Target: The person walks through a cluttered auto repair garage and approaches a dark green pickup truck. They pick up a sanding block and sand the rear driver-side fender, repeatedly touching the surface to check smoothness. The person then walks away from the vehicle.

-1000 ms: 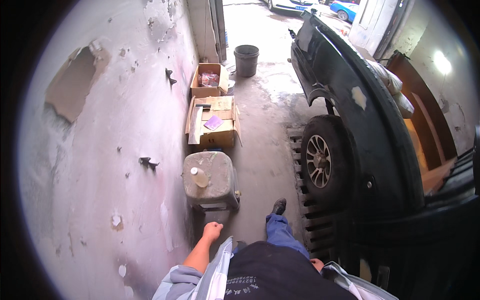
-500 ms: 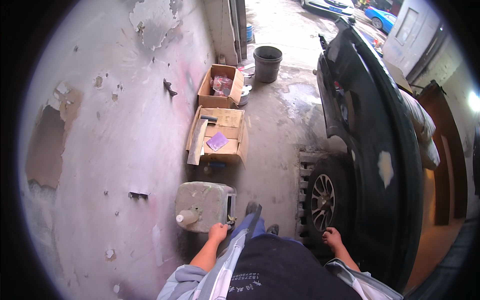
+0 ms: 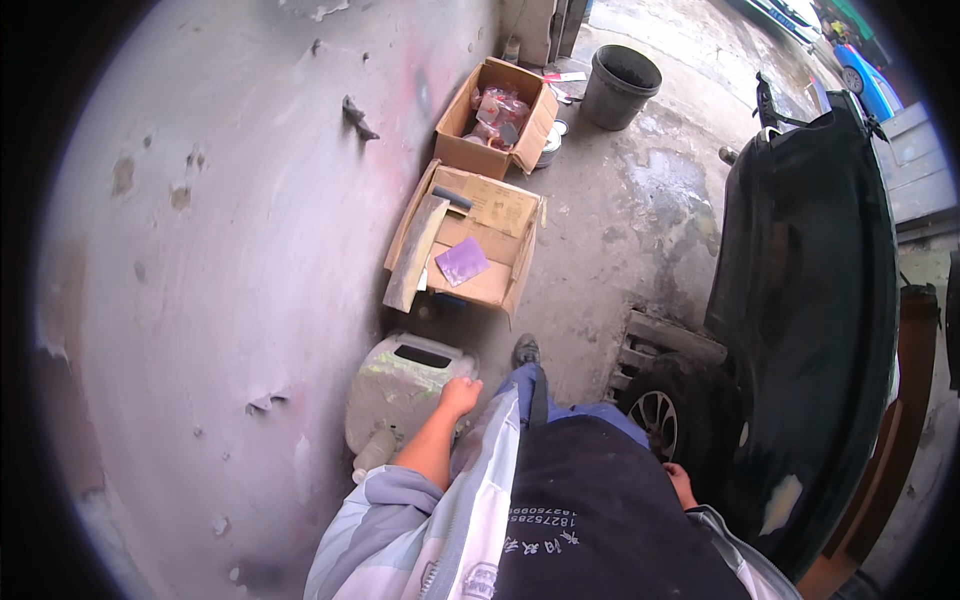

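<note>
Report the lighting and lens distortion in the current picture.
Head view: floor brightest toward the top, daylight coming in; head view: left hand well lit, tyre dark; head view: fisheye bows the black panel, corners go black.

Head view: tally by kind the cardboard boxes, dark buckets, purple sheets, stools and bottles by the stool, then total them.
Brown cardboard boxes: 2
Dark grey round plastic bucket: 1
Purple flat four-sided sheet: 1
Grey round-cornered stool: 1
Pale bottle, partly hidden: 1
Total: 6
</note>
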